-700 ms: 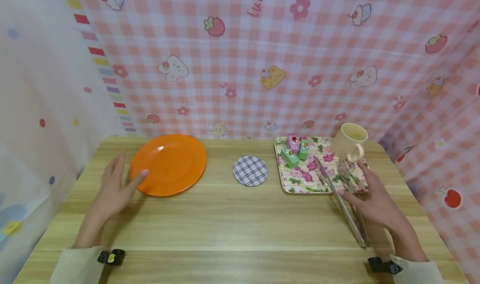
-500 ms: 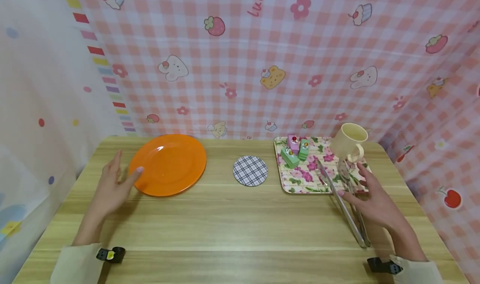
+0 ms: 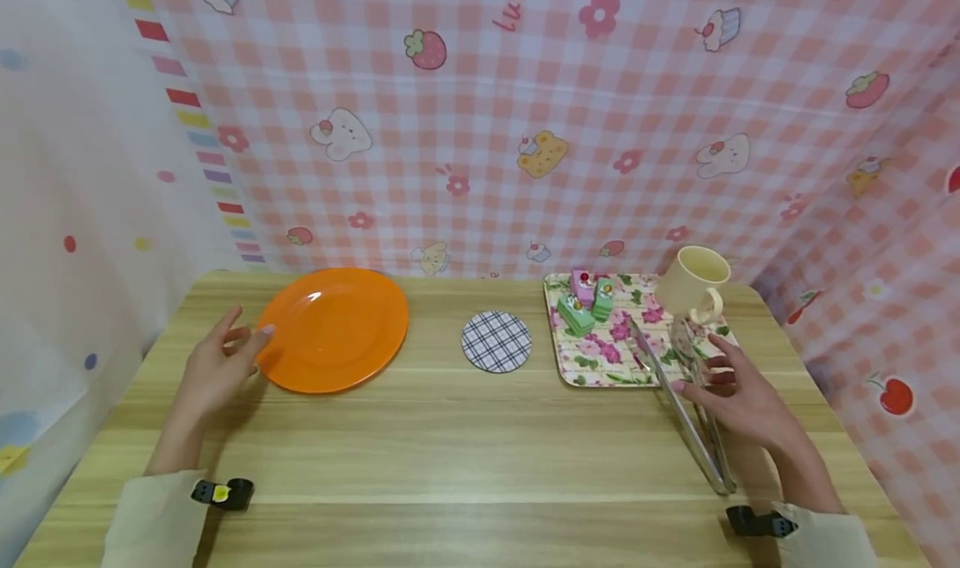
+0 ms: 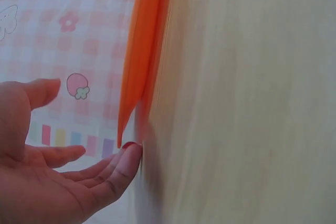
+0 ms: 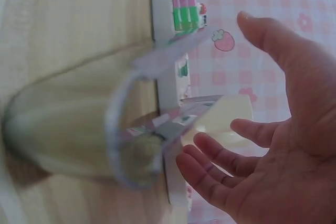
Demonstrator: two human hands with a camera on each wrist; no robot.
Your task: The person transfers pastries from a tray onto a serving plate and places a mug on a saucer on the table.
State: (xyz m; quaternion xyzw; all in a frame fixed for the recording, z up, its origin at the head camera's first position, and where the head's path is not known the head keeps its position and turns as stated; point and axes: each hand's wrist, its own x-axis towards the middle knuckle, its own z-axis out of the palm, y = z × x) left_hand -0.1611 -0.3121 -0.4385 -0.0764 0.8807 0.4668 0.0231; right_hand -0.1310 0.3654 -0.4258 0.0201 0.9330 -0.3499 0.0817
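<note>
Where the left hand (image 3: 213,376) hovers: just beside the left rim of the orange plate (image 3: 333,331), palm side toward it.
Left fingers: parted from the thumb and loosely bent, gripping nothing; the thumb tip overlaps the rim as I look down, though I can't tell whether skin meets plate.
Orange plate: flat on the wooden table (image 3: 420,451), on the person's left, toward the far edge.
Right hand (image 3: 750,401): above the tongs (image 3: 693,439), palm side toward them.
Right fingers: spread and gently crooked, gripping nothing; the thumb stands apart from the metal, while contact at the other fingertips I can't tell.
Tongs: slantwise, arms parted, tips over the floral tray (image 3: 622,356), joined end out over bare wood.
Floral tray: three small cake pieces (image 3: 602,301), two green and one pink, cluster near its far left corner; the cream mug (image 3: 684,283) stands at the far right corner.
Between plate and tray: a round checked coaster (image 3: 497,341).
Since a moment ago: the left hand has drawn back slightly, its thumb reaching less far over the orange, its fingers more curled; the right forefinger has pulled in from the mug's handle. Plate, tongs and mug keep their places.
</note>
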